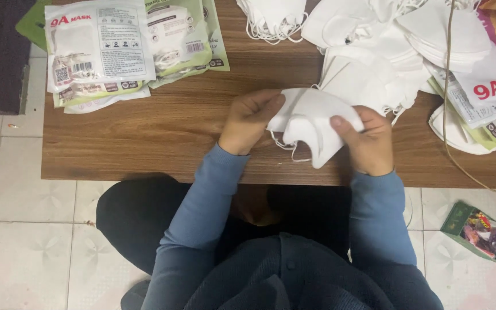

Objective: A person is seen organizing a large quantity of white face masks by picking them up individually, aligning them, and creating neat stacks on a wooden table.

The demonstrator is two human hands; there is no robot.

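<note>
White mask (311,123) between both hands

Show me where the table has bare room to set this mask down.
Bare wood lies between the packet stack and the left hand, down to the near edge. The right side is crowded with loose masks. Both hands hold the white mask.

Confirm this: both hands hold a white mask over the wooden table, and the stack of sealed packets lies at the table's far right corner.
One thing is off. The head view shows the stack of sealed packets at the table's far left corner, not the right. The rest stands: the left hand and right hand hold a white mask over the wooden table.
</note>
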